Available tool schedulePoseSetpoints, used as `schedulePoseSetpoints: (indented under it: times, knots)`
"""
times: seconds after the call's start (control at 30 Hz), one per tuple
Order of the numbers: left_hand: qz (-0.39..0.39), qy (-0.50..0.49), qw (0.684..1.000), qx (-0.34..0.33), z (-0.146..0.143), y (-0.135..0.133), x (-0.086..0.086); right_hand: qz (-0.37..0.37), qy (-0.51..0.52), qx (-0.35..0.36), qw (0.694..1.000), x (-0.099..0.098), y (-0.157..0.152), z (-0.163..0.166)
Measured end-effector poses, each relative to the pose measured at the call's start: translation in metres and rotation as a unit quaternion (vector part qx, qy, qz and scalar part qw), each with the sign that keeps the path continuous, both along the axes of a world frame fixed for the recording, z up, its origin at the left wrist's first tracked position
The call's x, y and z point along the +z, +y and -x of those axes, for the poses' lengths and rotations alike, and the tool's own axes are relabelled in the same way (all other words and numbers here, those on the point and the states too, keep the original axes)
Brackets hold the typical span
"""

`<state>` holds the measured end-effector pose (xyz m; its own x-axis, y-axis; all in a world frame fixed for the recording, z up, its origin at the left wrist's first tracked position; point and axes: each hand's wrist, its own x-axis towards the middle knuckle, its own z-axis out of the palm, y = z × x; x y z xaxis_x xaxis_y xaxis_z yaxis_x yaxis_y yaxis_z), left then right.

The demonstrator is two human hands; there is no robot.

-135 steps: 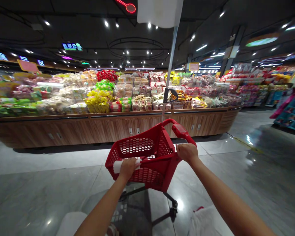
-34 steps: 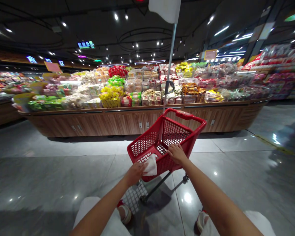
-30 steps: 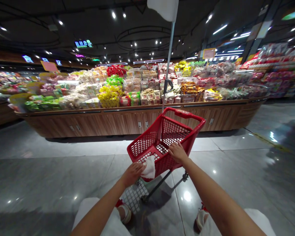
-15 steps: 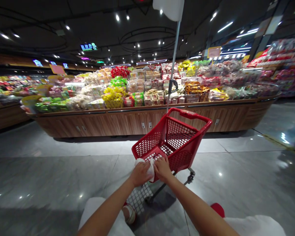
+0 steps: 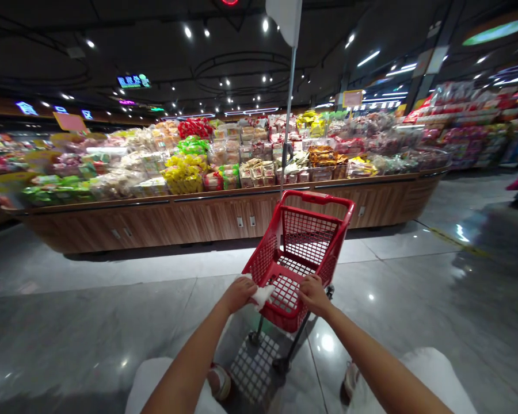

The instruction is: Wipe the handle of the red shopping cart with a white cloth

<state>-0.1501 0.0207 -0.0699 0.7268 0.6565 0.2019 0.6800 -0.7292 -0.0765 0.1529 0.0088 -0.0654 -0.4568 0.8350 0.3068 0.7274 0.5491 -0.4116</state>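
A small red plastic shopping cart (image 5: 304, 250) stands just in front of me, its lattice basket holding nothing that I can see. At the left of its near rim, my left hand (image 5: 239, 293) is closed on a white cloth (image 5: 263, 295), which drapes over the rim; whether it is cloth or paper I cannot make out. On the right of the near end, my right hand (image 5: 313, 293) has its fingers curled over the basket's rim. A pole with a white flag (image 5: 287, 20) rises behind the cart.
Beyond the cart runs a long wooden display counter (image 5: 198, 221) heaped with packaged snacks (image 5: 185, 172). More shelves of goods (image 5: 461, 126) stand at the right. Glossy grey floor (image 5: 112, 299) surrounds the cart, and my shoe (image 5: 219, 382) shows below my left arm.
The cart has turned so its near end faces me more squarely. My hands have moved apart: the right went rightward along the rim, while the left kept the white cloth.
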Motion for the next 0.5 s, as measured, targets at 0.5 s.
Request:
schedulePoseSetpoints:
  times: [0.5]
  knots:
    - [-0.011, -0.064, 0.985, 0.160, -0.112, -0.049, -0.017, -0.016, -0.182, -0.088, 0.979, 0.008, -0.058, -0.023]
